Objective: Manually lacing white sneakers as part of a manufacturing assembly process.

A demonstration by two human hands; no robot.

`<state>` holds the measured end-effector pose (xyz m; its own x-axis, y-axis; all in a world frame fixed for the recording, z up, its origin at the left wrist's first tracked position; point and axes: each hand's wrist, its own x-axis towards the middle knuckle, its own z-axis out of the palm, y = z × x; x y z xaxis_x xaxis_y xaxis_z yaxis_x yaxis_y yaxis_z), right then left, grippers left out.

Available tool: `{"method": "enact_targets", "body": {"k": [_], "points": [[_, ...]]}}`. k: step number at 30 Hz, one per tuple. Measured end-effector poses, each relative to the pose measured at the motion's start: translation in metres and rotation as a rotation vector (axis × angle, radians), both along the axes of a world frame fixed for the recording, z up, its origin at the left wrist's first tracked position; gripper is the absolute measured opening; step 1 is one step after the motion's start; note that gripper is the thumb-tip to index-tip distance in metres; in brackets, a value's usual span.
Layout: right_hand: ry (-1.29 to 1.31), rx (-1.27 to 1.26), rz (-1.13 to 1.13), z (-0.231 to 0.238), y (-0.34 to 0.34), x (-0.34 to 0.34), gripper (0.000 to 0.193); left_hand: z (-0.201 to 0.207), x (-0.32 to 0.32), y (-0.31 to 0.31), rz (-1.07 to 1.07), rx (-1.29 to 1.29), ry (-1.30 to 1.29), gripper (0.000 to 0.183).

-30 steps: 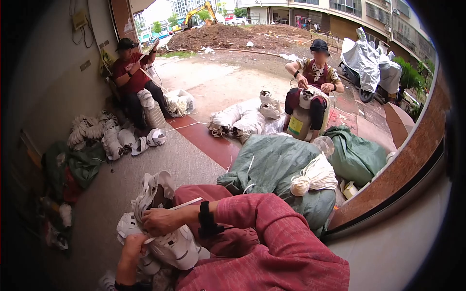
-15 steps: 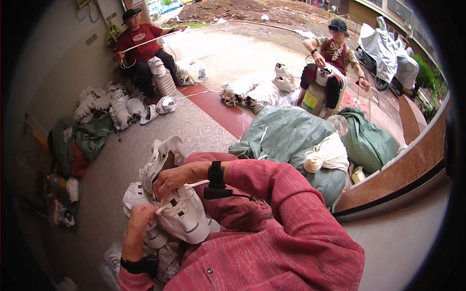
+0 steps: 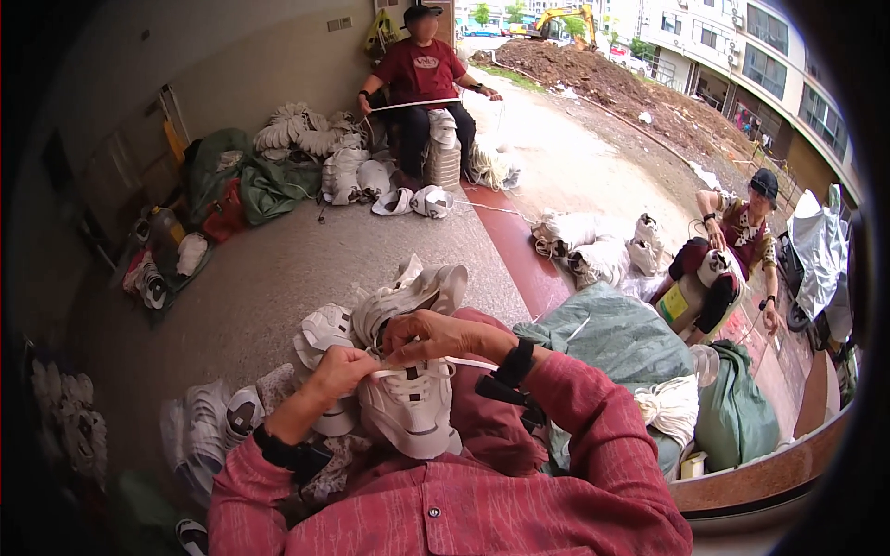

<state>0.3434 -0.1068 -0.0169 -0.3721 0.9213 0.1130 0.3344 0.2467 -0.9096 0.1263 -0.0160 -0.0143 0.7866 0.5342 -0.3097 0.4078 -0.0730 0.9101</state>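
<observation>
A white sneaker (image 3: 405, 415) rests on my lap with its toe toward me. At its upper lace holes, my left hand (image 3: 339, 374) pinches a flat white shoelace (image 3: 394, 372). My right hand (image 3: 426, 336) is just beside it, bent over the shoe's opening with fingers closed around the lace, though the fingertips are partly hidden. Another stretch of lace runs out to the right beneath my right wrist. More white sneakers (image 3: 326, 329) and a stack of pale shoe uppers (image 3: 408, 295) lie just beyond my hands.
Green sacks (image 3: 593, 335) stand to my right, with a bundle of white laces (image 3: 669, 408) on top. More shoes (image 3: 209, 422) lie at my left. Two people sit ahead, one (image 3: 422, 69) holding a white strip, the other (image 3: 742, 232) with a shoe. Shoe piles (image 3: 357, 173) lie near the wall.
The view has swung left, so the scene sits farther right. My left hand has come up level with my right and closer to it, still pinching the lace.
</observation>
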Motion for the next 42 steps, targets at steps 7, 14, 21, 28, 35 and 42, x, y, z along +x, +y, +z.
{"method": "enact_targets", "body": {"k": [7, 14, 21, 28, 35, 42], "points": [[-0.081, 0.182, -0.006, 0.005, 0.003, -0.004, 0.009, -0.024, 0.004, 0.015, 0.169, 0.093, -0.282, 0.017], [-0.220, 0.051, -0.101, 0.017, 0.014, 0.010, 0.016, -0.026, 0.022, 0.033, -0.062, 0.046, -0.335, 0.021], [-0.322, 0.011, -0.093, 0.016, 0.014, 0.002, 0.018, -0.024, 0.024, 0.029, -0.179, 0.011, -0.332, 0.025], [-0.392, 0.052, -0.265, 0.008, 0.006, 0.018, 0.017, -0.036, 0.025, 0.034, -0.210, -0.054, -0.396, 0.024], [-0.037, 0.129, -0.583, -0.014, -0.053, 0.036, 0.027, -0.024, 0.026, 0.029, -0.206, 0.055, -0.434, 0.020], [0.434, -0.391, -0.573, -0.035, -0.082, 0.004, 0.045, -0.012, 0.047, 0.023, -0.298, 0.132, -0.423, 0.015]]}}
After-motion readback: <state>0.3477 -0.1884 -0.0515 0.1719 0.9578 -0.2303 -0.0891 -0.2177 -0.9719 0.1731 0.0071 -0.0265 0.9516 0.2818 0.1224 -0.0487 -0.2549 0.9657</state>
